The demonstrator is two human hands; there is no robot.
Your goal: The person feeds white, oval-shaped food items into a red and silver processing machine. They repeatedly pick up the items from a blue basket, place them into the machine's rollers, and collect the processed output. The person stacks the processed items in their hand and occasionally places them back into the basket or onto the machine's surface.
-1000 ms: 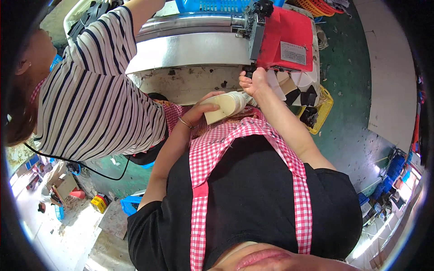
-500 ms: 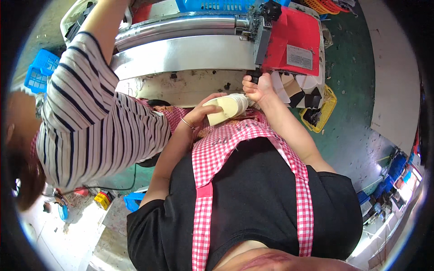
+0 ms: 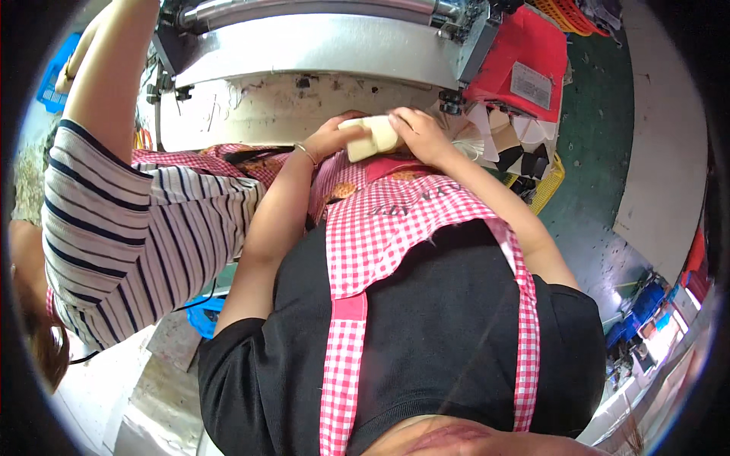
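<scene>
A stack of cream-coloured flat pieces with rounded ends [image 3: 372, 139] is held in front of my apron, below the edge of the machine. My left hand [image 3: 328, 140] wraps its left side, with the thumb lying over the top piece. Against the stack's right end my right hand [image 3: 420, 135] is closed, its fingers bent over the edge; the fingertips are slightly blurred. Just right of and above that hand is a black knob [image 3: 451, 102] on the machine, which neither hand touches.
Ahead lies a machine with a curved metal plate [image 3: 319, 47], a steel roller [image 3: 312, 9] and a red side panel [image 3: 521, 64]. White, tan and black pieces [image 3: 506, 137] lie at its right, above a yellow basket [image 3: 549, 186]. A co-worker in a striped shirt [image 3: 114, 220] stands close on my left.
My right hand has let go of the black knob and moved left onto the stack. The stack is turned more level. The view has shifted, and the co-worker's arm lies farther left.
</scene>
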